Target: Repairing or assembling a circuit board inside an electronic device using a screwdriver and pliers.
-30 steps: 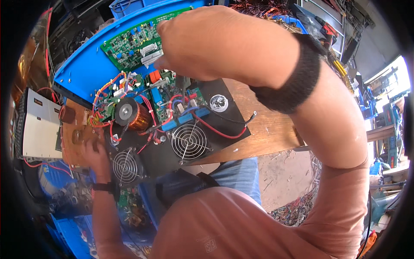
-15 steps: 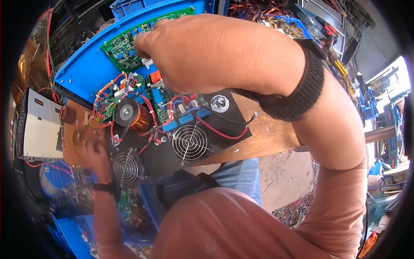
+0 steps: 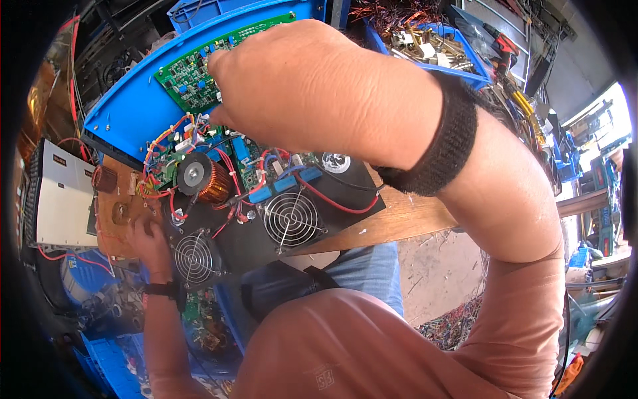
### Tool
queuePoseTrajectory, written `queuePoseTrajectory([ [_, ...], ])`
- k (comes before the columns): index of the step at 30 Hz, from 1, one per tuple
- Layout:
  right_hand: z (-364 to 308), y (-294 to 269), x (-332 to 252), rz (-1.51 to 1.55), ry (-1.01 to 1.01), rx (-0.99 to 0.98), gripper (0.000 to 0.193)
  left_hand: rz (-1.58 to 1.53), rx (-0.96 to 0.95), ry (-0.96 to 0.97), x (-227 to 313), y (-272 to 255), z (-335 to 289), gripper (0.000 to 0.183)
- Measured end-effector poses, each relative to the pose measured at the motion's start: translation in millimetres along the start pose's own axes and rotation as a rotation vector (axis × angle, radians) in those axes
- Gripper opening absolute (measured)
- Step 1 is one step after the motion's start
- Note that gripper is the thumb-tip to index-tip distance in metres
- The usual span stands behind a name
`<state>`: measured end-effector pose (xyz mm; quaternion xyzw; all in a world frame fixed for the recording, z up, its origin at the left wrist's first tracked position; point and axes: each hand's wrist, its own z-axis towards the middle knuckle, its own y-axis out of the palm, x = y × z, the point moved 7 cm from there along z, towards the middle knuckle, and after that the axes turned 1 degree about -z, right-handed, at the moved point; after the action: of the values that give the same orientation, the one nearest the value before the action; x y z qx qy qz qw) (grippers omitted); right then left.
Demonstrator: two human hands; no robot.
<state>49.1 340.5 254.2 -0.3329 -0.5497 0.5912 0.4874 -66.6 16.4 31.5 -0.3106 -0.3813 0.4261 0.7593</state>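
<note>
A black chassis (image 3: 239, 249) with exposed electronics lies before me on a wooden bench, two round wire fan guards (image 3: 291, 218) along its near side. On it sits a copper-wound coil (image 3: 214, 183) among coloured wires and small boards. Against its blue panel (image 3: 126, 130) is a green circuit board (image 3: 179, 83). My right hand (image 3: 299, 86) reaches over this board, fingers bent at its lower edge; the back of the hand hides most of them and whatever they grip. By the chassis's left end, my left hand (image 3: 149, 241) rests with fingers loosely bent and apart.
A blue bin (image 3: 458, 70) of brass-coloured metal pieces stands at the far right, near a red and black power drill (image 3: 506, 45). On the left is a cream-coloured case (image 3: 61, 196). Scrap wire (image 3: 458, 319) lies on the floor. The wooden bench (image 3: 415, 216) shows right of the chassis.
My right hand has shifted slightly left and its wrist has dropped, uncovering more of the bin behind. The left hand stays nearly where it was.
</note>
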Motion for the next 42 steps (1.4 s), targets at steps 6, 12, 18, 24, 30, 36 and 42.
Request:
queuePoseTrajectory([
  [6, -15, 1, -6, 0.015, -0.154, 0.092, 0.03, -0.023, 0.026, 0.003, 4, -4, -3, 0.022],
  [12, -10, 2, -2, -0.001, -0.115, 0.055, 0.035, -0.04, 0.024, 0.013, 12, -7, -2, 0.023],
  [18, -10, 0, 13, 0.07, 0.128, 0.015, 0.03, 0.009, 0.031, 0.033, 7, -6, -2, 0.022],
  [24, -11, 3, 13, 0.144, -0.093, 0.207, 0.033, -0.006, 0.033, 0.068, 9, -4, -1, 0.022],
  [30, -8, 5, 16, 0.032, 0.002, 0.199, 0.026, 0.016, 0.013, 0.053, 2, 2, 1, 0.022],
  [36, -20, 6, 9, 0.052, -0.158, 0.32, 0.013, 0.036, -0.004, 0.075, -3, -3, -2, 0.022],
  [42, -23, 7, 10, 0.203, -0.125, 0.094, 0.02, 0.046, -0.003, 0.118, -14, 8, 3, 0.023],
])
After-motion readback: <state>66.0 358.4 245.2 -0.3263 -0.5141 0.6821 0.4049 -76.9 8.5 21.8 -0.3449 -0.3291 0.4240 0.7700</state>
